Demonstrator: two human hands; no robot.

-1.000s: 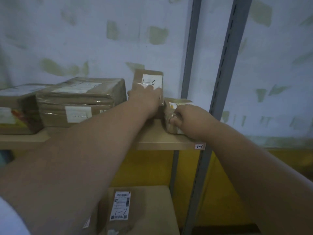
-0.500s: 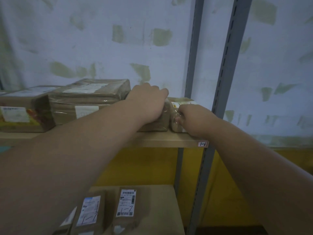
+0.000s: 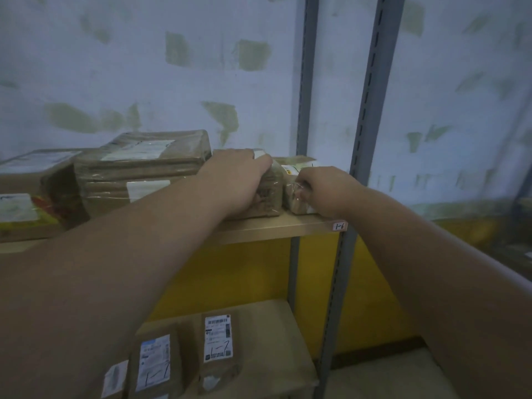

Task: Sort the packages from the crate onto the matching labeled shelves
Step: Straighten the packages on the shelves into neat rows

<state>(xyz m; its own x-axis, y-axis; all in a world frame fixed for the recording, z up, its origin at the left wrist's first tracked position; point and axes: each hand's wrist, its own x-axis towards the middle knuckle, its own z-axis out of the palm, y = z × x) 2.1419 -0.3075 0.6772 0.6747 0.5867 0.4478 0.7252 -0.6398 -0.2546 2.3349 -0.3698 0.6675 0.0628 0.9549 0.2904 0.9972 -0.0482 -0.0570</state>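
Note:
My left hand [image 3: 239, 180] lies flat over a small brown taped package [image 3: 270, 194] that rests on the upper shelf [image 3: 276, 227], whose front edge carries a tag reading 1-6 [image 3: 339, 226]. My right hand [image 3: 325, 190] is closed on the front of a second small package [image 3: 293, 182] with a white and yellow label, directly right of the first. The two packages touch side by side near the shelf's right end.
Larger taped boxes [image 3: 144, 171] fill the upper shelf to the left. The lower shelf [image 3: 267, 326] holds several brown parcels [image 3: 217, 349] marked 1-7. Grey slotted uprights [image 3: 371, 116] stand just right of my hands. A white wall lies behind, a yellow panel below.
The package marked 1-6 stood upright under my left hand; it now lies flat on the shelf. My right hand stayed on the neighbouring package. The camera tilted down slightly.

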